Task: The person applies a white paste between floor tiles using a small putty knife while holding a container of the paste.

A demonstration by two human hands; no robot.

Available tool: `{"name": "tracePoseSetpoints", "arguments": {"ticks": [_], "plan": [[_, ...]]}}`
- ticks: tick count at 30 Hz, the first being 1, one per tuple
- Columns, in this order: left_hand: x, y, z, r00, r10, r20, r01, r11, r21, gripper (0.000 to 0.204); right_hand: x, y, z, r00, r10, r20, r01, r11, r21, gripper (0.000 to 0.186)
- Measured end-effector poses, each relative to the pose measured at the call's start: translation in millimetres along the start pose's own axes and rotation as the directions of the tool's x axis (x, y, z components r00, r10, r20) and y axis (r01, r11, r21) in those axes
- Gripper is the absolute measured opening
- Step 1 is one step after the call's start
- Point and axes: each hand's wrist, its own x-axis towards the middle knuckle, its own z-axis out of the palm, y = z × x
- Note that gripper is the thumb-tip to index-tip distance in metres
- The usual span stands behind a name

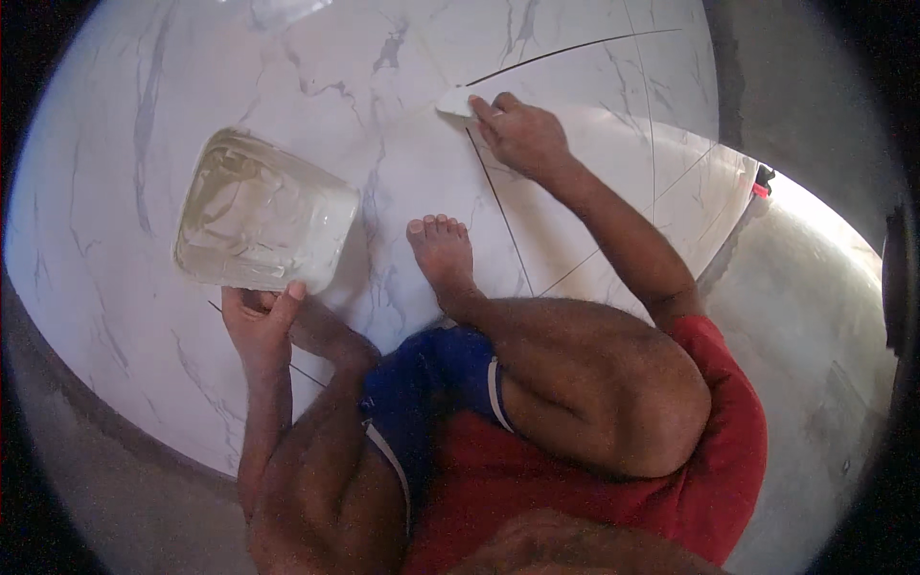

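My left hand [261, 324] grips the near edge of a whitish plastic tub [335, 222], with the thumb over its rim. The tub is tilted so its inside shows, with pale whitish material smeared in it. My right hand [527, 139] is closed around a small white flat-bladed spreader [454, 102]. Its blade rests at or just over the white marbled floor tiles [316, 57], where a dark joint [498, 192] meets another running to the upper right. The spreader's handle is mostly hidden by my fingers.
My bare foot [446, 254] stands on the tiles between the tub and the dark joint. Grey concrete [805, 326] borders the tiled area on the right and lower left. A small red and black object [763, 182] lies by the right tile edge.
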Motion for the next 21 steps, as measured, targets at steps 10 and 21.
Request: {"name": "tracePoseSetpoints", "arguments": {"ticks": [10, 21], "plan": [[0.1, 3.5, 0.8, 1.000, -0.022, -0.010, 0.022, 1.000, -0.004, 0.060, -63.8, -5.9, 1.6, 0.979, 0.131, 0.153, -0.129, 0.991, -0.022, 0.035], [15.4, -10.4, 14.7, 0.984, -0.157, 0.086, 0.158, 0.988, -0.002, 0.072, -56.8, -43.0, -32.1, 0.984, 0.075, 0.163, -0.122, 0.945, 0.304, 0.032]]}}
